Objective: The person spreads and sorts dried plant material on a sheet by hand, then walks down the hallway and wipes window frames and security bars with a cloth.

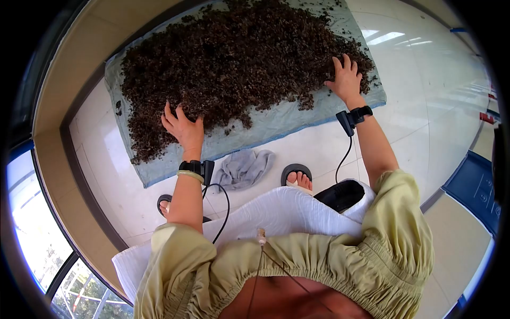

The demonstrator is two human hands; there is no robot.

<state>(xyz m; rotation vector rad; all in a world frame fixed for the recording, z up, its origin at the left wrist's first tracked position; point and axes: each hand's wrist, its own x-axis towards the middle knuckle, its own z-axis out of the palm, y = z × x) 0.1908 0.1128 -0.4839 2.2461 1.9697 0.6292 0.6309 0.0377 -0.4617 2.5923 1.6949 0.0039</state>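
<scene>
A wide heap of dark brown, crumbly dried plant material (pixel 239 58) lies spread over a pale blue-green cloth sheet (pixel 255 130) on the floor. My left hand (pixel 183 127) rests at the near left edge of the heap, fingers spread and their tips touching the dark bits. At the right end of the heap is my right hand (pixel 347 80), also with fingers apart, the tips at the material. Neither hand visibly grips anything. Each wrist wears a black strap with a small device and a cable.
A crumpled grey cloth (pixel 244 169) lies on the white tiled floor (pixel 425 101) beside my sandalled feet (pixel 299 178). Windows (pixel 40 207) and a beige wall (pixel 58 101) run along the left. A dark blue panel (pixel 473 186) stands at the right.
</scene>
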